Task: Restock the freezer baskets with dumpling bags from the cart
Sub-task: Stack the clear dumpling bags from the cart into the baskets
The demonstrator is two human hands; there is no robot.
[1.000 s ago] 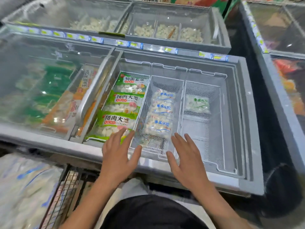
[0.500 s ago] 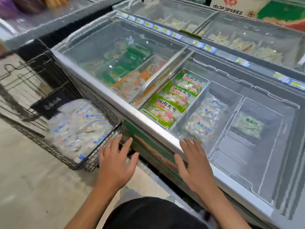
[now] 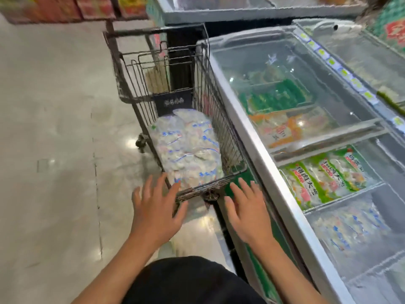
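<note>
Beside the cart [image 3: 210,188], both hands [image 3: 156,212] [image 3: 248,212] hover spread, empty; dumpling bags [image 3: 188,150] blurred.

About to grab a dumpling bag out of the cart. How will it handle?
The dumpling bags look like loose lumpy pieces in thin clear film, so one will probably sag and shift if lifted by an edge. The glossy film may be slippery. Each looks bulky, likely hefty; both open hands may suit.
</note>
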